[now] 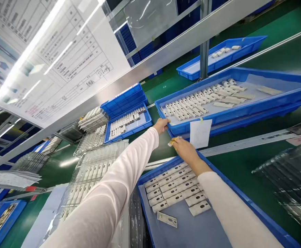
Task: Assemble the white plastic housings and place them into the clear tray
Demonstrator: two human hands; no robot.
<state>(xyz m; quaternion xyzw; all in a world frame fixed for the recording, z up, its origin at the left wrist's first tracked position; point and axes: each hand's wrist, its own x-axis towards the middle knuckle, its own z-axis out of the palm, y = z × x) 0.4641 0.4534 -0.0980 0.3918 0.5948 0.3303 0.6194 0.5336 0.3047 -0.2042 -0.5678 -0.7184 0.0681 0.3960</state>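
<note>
The left hand (161, 125) reaches forward, its fingers (166, 120) touching the near corner of a big blue tray (191, 119). Its grip looks fairly narrow, but I cannot tell whether it holds anything. The tray carries rows of long white parts (189, 100), and the fingers sit just beside the closest ones. A white paper slip (200, 133) hangs from the tray's front wall.

The right hand (185, 150) is just below that slip, its grip narrow on a small yellow and white piece (174, 141) pinched at the fingertips. Below this hand, a second blue tray (181, 220) holds neat rows of flat white cards (173, 186), with one card (167, 219) lying apart from the rows.

Both trays rest on a green surface (155, 148). Farther up, another blue tray (220, 57) holds a few white parts, and a smaller blue tray (128, 122) holds a row of them. Clear plastic trays (93, 172) filled with white parts lie left of the left arm. A printed sheet (62, 58) hangs overhead, and a blue tray of gold pieces (0, 220) sits in the lower left corner.
</note>
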